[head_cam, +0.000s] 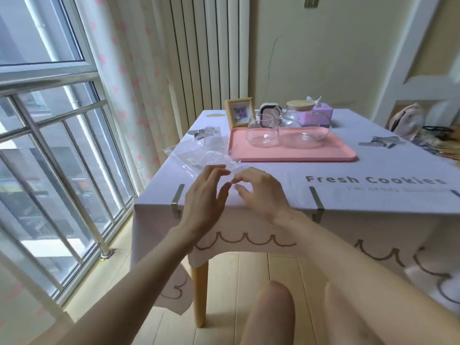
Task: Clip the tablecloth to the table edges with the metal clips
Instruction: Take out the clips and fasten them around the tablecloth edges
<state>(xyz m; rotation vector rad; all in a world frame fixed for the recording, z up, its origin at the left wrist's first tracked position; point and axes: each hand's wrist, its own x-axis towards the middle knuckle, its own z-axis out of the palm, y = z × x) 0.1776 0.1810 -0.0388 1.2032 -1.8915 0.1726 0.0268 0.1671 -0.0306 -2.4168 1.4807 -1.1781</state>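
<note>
Tablecloth (373,170) runs off-frame at right; left hand (205,197) is spread, holding nothing; right hand (260,192) curls, any pinch unclear.

Two fitted clips (178,200) (316,203); two hands (206,195) (261,192); one tray (286,156); two glasses (261,131) (305,138); one frame (239,112); one tissue box (321,115).

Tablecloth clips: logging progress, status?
Left hand open, right hand unclear. Two clips on near edge, spares loose on tablecloth. Plastic bag by hands.
</note>
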